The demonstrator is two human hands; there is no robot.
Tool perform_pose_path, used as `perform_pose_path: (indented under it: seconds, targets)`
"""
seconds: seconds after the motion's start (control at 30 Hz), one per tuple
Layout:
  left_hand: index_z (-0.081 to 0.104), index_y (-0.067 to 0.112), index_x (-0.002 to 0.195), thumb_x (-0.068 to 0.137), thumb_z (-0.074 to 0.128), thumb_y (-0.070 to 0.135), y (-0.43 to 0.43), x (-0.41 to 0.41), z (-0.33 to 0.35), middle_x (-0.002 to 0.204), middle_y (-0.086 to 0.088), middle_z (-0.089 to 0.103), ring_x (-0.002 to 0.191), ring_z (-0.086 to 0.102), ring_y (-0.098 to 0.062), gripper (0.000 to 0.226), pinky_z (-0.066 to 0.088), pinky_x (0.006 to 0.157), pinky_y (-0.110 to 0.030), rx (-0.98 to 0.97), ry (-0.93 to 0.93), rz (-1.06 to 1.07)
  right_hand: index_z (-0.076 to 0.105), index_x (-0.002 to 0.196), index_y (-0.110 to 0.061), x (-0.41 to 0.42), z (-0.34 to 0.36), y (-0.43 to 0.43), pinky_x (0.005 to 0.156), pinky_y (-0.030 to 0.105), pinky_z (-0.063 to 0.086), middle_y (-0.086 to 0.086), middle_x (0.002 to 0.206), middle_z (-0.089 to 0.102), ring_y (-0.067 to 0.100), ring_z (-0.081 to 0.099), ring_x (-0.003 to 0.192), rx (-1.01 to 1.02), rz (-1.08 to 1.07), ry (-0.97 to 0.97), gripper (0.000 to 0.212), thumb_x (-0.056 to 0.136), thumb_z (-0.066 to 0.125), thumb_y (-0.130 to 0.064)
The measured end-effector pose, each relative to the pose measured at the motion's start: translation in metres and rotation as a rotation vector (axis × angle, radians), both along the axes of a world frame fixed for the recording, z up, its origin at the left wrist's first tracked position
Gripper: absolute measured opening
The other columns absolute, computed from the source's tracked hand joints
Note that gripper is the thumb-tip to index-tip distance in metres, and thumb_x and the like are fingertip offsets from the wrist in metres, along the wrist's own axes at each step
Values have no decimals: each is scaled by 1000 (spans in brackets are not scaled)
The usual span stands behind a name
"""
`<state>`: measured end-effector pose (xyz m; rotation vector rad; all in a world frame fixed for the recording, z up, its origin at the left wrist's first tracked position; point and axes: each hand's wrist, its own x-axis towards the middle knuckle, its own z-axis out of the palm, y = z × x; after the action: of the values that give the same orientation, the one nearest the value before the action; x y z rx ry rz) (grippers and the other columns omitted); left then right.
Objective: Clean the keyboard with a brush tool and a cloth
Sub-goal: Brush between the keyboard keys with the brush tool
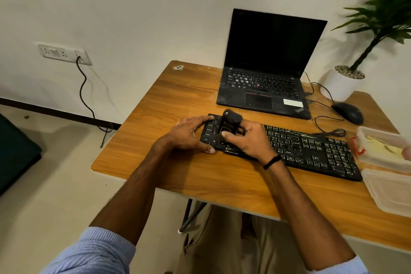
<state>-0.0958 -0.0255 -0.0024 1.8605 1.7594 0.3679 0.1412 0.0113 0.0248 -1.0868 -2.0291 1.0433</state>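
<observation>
With the right hand (246, 140) clamped round the black brush tool (230, 123) at the 9 o'clock end of the keyboard (311, 147), mid-counter (178, 100), and the left hand (189, 134) pressing that end with spread fingers, a hard stroke could pop a keycap or skid the keyboard.

Beyond the right hand (246, 140), an open black ThinkPad laptop (266, 69) stands on the wooden table (178, 95), its screen dark. Farther to that hand's right lies a black mouse (348, 112), its thin cable (329, 128) looping across the tabletop. Behind the mouse a potted plant (342, 83) stands in a white pot. At the table's right edge, well right of the hand, sit a clear plastic box (382, 151) with something yellowish inside and a second clear container (391, 191) nearer the person. Far beyond the left hand (189, 133), a worn sticker (178, 67) marks the table corner. Off to its left, a white socket plate (64, 53) on the wall feeds a black cord (85, 95) down to the floor.
</observation>
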Motion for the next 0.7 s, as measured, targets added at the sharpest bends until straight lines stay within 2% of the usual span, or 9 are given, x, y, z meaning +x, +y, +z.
perform_pose_path:
  seconds: [0.1,0.17,0.23,0.3,0.37,0.5,0.6,0.67,0.7]
  targets:
    - [18,48,158,67,83,68,1,-1,1,167,6,24,145,23,-25,114,26,110,-41,-3,0,-1,71,113,-24,0,4,0,80,16,55,-13,103,72,-5,67,92,-10,144,-124,39,76,83,-28]
    - [17,49,158,68,84,67,1,-1,0,167,6,24,145,24,-25,114,26,110,-41,2,8,1,71,113,-21,0,8,4,73,12,54,-14,99,70,-7,65,86,47,20,-88,37,78,82,-28]
    - [18,50,158,67,84,69,2,0,-2,166,6,26,144,25,-24,114,27,108,-41,1,10,4,69,115,-20,2,8,7,74,14,55,-14,100,69,-5,65,88,39,-43,-47,38,79,81,-27]
    - [18,49,158,63,81,71,2,0,-2,166,6,27,143,26,-24,116,27,109,-40,5,6,3,69,115,-16,2,4,5,80,21,58,-8,107,72,3,69,95,-83,93,-38,41,77,83,-24]
    - [17,47,159,62,77,69,2,-1,-1,166,5,27,144,25,-25,116,26,110,-40,9,-3,-4,69,115,-15,0,-1,-1,82,23,58,-5,110,72,3,69,98,-107,183,-79,43,76,84,-25]
    - [17,50,158,62,78,74,1,1,-2,166,6,27,144,25,-25,116,27,110,-42,6,-1,13,71,106,-22,-5,-4,2,77,25,60,-6,101,74,3,70,89,11,-48,4,32,77,81,-31]
    - [15,48,159,69,84,65,2,-1,-3,166,5,27,144,25,-26,114,27,112,-43,10,7,13,71,111,-17,-7,-2,0,83,30,60,-5,105,74,6,71,95,-93,118,-20,40,75,84,-27]
    - [15,46,159,71,84,62,3,-2,-3,166,4,27,144,25,-26,113,27,113,-44,11,9,9,70,113,-16,-9,2,-1,81,26,59,-6,106,73,3,70,93,-97,155,-40,40,77,83,-24]
    - [16,47,159,69,83,66,3,-2,-2,166,4,27,144,25,-26,114,27,112,-43,9,5,5,69,114,-17,-10,4,1,77,20,58,-11,105,71,0,68,90,-63,89,-30,39,78,82,-25]
